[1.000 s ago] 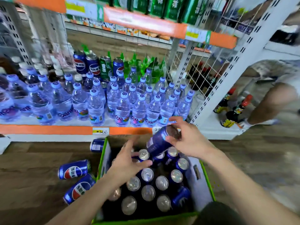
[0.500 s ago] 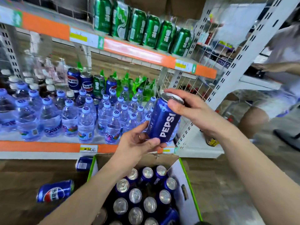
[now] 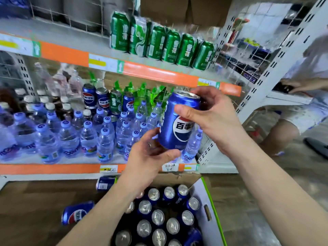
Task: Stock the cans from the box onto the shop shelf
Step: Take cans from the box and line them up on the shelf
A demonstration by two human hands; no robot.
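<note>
Right hand (image 3: 214,119): fingers curled round the upper part of a blue cola can (image 3: 179,121), thumb laid across the near face just below the shoulder, the other fingers wrapped over the rim and far side. Left hand (image 3: 150,157): fingers curled under and round the base of the same can, thumb pressed along its lower near edge. The can is held upright with a slight tilt, in the air in front of the lower shelf (image 3: 53,168) and above the far end of the box (image 3: 209,203).

Box: open-topped cardboard, on the floor at near centre, filled with upright cans (image 3: 158,217) whose silver tops show; the far flap is torn.

Lower shelf: the front rows are occupied by water bottles (image 3: 88,139) standing close together up to the orange edge strip; a few blue cans (image 3: 89,95) and one green can are placed at the far back.

Upper shelf (image 3: 71,55): a row of green cans (image 3: 159,43) is set at the right; bare shelf surface is seen to their left.

Floor, left of the box: two blue cans lying on their sides (image 3: 76,213).

Right of the white upright (image 3: 266,82): another person (image 3: 301,103), crouched, well apart from the can.
</note>
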